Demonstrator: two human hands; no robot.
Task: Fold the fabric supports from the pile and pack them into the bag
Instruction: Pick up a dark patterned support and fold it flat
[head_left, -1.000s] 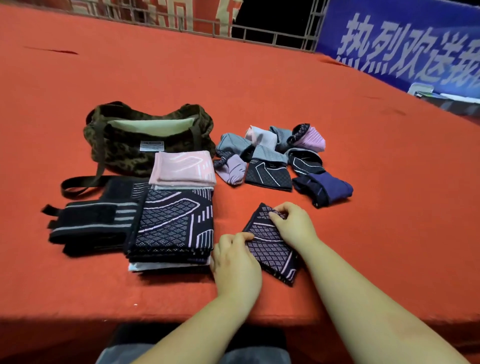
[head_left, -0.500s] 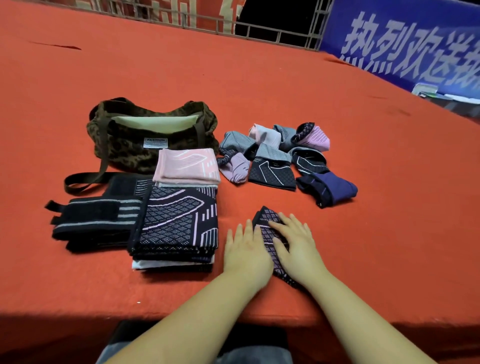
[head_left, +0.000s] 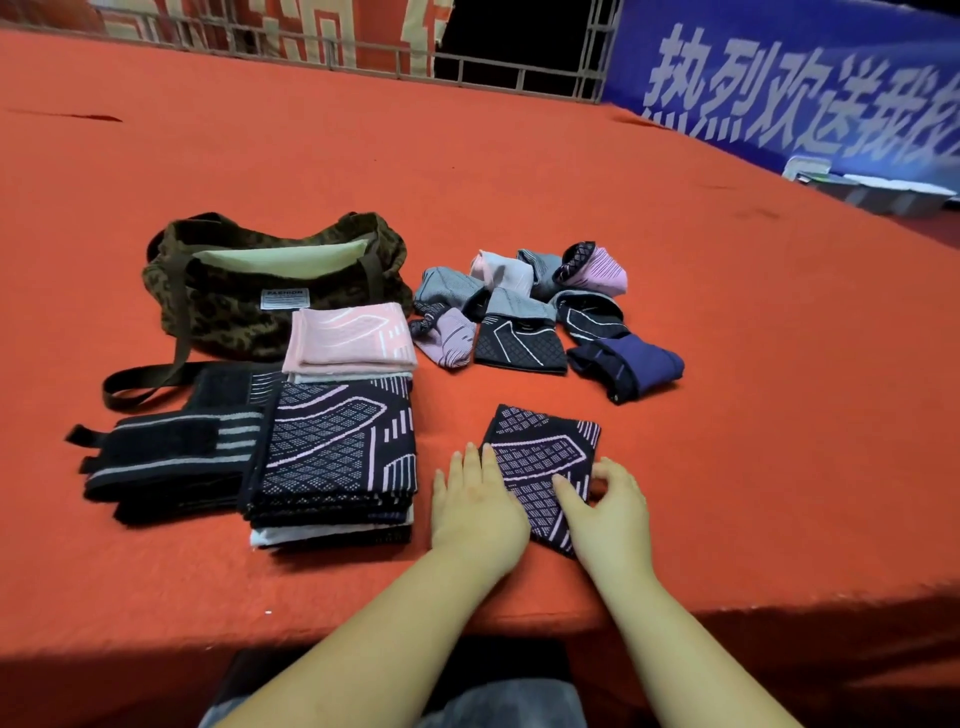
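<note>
A black fabric support with a lilac pattern lies flat near the table's front edge. My left hand rests on its left edge with straight fingers. My right hand pinches its right edge between thumb and fingers. Left of them stands a stack of folded supports, with a pink folded one behind it. The pile of unfolded supports lies further back, in grey, pink, black and navy. The camouflage bag stands open at the back left.
Black strapped supports lie at the far left beside the stack. The bag's strap trails on the red table. A blue banner and a metal railing stand beyond the far edge.
The support has been spread flat; more of it shows now. My hands slid back toward me, the right one moving from on top of the fabric to its right edge.
</note>
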